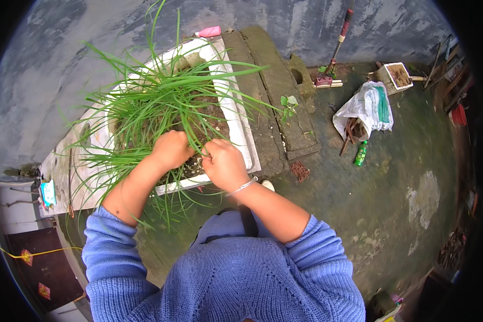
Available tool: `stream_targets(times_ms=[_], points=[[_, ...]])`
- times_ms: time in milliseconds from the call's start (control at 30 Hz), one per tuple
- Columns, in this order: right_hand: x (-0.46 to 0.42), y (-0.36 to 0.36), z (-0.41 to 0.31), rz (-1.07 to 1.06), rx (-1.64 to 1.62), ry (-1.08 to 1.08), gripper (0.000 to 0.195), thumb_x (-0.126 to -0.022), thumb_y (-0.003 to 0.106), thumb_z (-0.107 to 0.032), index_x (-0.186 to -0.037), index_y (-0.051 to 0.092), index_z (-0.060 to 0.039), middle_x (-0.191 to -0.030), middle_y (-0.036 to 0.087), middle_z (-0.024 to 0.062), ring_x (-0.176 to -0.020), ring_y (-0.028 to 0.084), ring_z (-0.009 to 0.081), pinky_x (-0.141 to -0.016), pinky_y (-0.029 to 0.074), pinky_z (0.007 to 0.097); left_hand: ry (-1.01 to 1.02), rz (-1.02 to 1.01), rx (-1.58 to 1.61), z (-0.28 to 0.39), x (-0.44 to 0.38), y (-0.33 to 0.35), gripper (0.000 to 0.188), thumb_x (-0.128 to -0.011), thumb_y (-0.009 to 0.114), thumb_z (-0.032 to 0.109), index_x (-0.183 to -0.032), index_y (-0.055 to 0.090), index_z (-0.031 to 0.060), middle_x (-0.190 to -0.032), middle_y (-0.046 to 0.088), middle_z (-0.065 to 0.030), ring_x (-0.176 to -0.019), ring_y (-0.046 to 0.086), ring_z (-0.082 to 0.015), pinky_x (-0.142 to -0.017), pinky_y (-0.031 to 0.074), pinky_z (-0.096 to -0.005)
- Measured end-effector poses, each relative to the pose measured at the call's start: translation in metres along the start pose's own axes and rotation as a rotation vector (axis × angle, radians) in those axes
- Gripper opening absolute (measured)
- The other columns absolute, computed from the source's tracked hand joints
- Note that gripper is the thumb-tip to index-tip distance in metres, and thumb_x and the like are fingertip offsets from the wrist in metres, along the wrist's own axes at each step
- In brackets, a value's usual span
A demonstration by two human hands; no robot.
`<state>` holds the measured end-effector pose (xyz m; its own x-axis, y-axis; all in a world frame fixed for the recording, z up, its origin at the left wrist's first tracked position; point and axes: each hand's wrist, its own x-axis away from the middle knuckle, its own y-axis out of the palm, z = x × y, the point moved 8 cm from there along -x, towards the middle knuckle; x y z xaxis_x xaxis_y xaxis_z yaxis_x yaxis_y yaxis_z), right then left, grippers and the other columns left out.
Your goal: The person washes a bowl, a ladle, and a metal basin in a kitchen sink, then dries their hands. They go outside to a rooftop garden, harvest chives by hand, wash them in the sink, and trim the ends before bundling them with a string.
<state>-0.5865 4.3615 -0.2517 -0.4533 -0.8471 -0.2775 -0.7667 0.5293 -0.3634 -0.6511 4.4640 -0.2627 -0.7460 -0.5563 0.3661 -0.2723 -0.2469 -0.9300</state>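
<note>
Long, thin green leaves (pixel 145 104), like Chinese chives, grow thickly from soil (pixel 213 112) in a white foam planter box (pixel 235 116). My left hand (pixel 173 149) is over the near part of the box, fingers curled in among the leaves; its fingertips are hidden, so its hold cannot be told. Close beside it on the right, my right hand (pixel 223 163) pinches some green leaves between thumb and forefinger. A silver bangle (pixel 245 186) is on the right wrist. Several leaves droop over the box's near edge.
Right of the box lie mossy concrete slabs (pixel 279 100) with a small plant. Farther right are a white sack (pixel 364 108) of sticks, a green bottle (pixel 360 153) and a foam box of soil (pixel 398 76). A pink bottle (pixel 208 31) lies behind the planter, near the wall.
</note>
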Motion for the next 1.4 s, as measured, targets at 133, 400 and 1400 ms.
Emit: stream_targets(times_ms=[133, 400, 1400], points=[[0.001, 0.003, 0.003, -0.01, 0.009, 0.002, 0.005, -0.065, 0.053, -0.004, -0.064, 0.049, -0.003, -0.069, 0.051, 0.0115, -0.07, 0.05, 0.0303, -0.061, 0.042, 0.0399, 0.079, 0.048, -0.056, 0.008, 0.001, 0.01, 0.013, -0.064, 0.055, 0.015, -0.063, 0.059, 0.002, -0.066, 0.059, -0.0179, -0.065, 0.059, -0.0326, -0.06, 0.047, -0.0421], [0.001, 0.002, 0.002, -0.022, 0.011, -0.008, 0.005, -0.065, 0.053, -0.004, -0.064, 0.049, -0.0026, -0.069, 0.05, 0.0125, -0.07, 0.05, 0.0314, -0.061, 0.041, 0.0406, 0.147, 0.015, -0.224, 0.017, -0.003, 0.015, 0.014, -0.064, 0.057, 0.018, -0.063, 0.06, 0.004, -0.064, 0.059, -0.0161, -0.063, 0.06, -0.03, -0.058, 0.047, -0.0394], [-0.029, -0.084, -0.115, -0.185, -0.965, -0.059, 0.028, -0.079, 0.051, 0.001, -0.106, 0.051, 0.002, -0.1, 0.058, 0.0158, -0.095, 0.056, 0.0236, -0.083, 0.045, 0.0345, 0.424, 0.741, 1.112, 0.027, 0.16, -0.24, 0.02, -0.091, 0.034, 0.019, -0.095, 0.04, 0.0001, -0.062, 0.049, -0.0074, -0.068, 0.053, -0.0204, -0.069, 0.042, -0.0305]])
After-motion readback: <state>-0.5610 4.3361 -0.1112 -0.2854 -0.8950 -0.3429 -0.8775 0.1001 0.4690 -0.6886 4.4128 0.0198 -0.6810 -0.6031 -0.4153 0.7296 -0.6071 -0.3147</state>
